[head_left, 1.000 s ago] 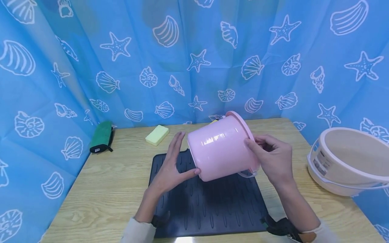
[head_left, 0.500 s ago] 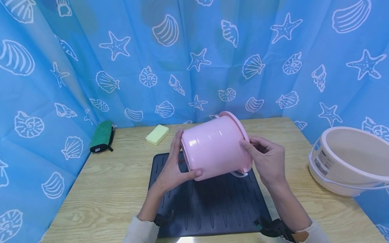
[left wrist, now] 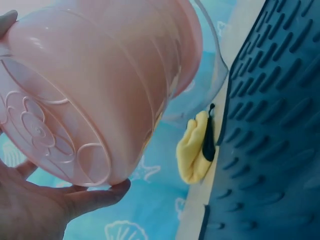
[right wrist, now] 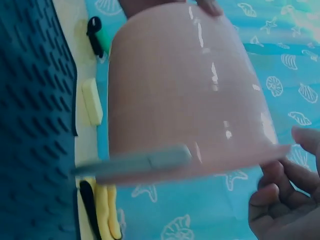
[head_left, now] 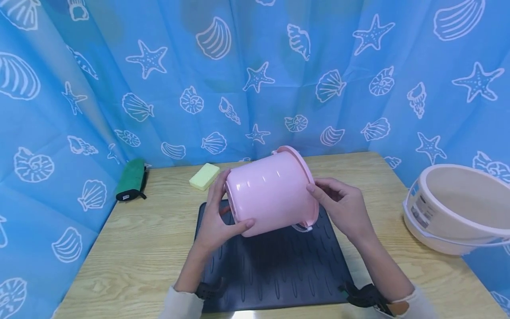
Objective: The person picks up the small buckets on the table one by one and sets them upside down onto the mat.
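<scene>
A pink bucket (head_left: 271, 192) is held tipped on its side above a black ridged mat (head_left: 275, 270), its mouth toward the right. My left hand (head_left: 217, 223) grips the base end, thumb along the near side and fingers behind. On the bucket's base, the left wrist view shows a raised flower pattern (left wrist: 39, 131). With thumb and fingers, my right hand (head_left: 345, 210) pinches the rim. The bucket's pale handle (right wrist: 137, 162) hangs loose below the rim. From the head camera, the bucket's inside is hidden.
A yellow sponge (head_left: 204, 176) and a green pouch (head_left: 131, 179) lie at the back left of the wooden table (head_left: 131, 248). To the right stands a larger beige bucket (head_left: 438, 212). Behind the mat is a yellow cloth-like item (left wrist: 192, 155). A blue curtain (head_left: 159, 110) surrounds the table.
The pink bucket and my right hand have shifted left. My left hand, at first spread beside the base with its thumb at the edge, now grips around it.
</scene>
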`<action>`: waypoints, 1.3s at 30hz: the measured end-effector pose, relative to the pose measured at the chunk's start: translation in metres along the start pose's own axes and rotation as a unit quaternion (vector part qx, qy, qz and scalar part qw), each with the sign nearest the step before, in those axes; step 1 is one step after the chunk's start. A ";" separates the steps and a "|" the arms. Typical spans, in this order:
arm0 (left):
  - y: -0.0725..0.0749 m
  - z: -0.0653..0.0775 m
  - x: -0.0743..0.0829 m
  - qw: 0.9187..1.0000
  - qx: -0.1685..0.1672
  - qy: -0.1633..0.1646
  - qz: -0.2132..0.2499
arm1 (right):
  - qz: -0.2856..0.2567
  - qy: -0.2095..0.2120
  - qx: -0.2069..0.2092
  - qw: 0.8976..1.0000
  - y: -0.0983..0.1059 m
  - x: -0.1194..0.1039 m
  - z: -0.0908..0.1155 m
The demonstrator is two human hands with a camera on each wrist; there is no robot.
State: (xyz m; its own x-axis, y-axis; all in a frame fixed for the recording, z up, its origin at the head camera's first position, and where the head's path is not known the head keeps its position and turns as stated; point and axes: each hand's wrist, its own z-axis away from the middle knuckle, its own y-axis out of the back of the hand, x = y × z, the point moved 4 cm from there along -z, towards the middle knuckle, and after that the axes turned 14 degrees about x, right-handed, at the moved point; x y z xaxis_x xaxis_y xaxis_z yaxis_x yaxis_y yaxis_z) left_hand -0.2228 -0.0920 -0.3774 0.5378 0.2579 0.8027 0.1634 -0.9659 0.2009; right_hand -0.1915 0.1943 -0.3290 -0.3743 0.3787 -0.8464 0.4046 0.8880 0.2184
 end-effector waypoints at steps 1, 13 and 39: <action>0.002 0.000 0.000 1.000 -0.002 0.000 0.004 | 0.014 0.011 -0.012 1.000 0.001 0.000 0.000; 0.041 0.000 0.002 1.000 -0.004 0.013 0.019 | 0.159 0.165 -0.051 0.972 0.018 -0.005 0.000; 0.097 0.015 0.005 0.998 0.008 0.028 -0.053 | 0.266 0.211 -0.108 0.934 0.038 0.029 0.046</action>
State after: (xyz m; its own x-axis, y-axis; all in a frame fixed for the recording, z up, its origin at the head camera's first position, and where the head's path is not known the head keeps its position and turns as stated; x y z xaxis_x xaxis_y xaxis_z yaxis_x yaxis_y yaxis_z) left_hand -0.1917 -0.1843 -0.3621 0.4699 0.3567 0.8074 0.2304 -0.9326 0.2780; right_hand -0.1486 0.2269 -0.3676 -0.4824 0.8104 -0.3325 0.4673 0.5592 0.6847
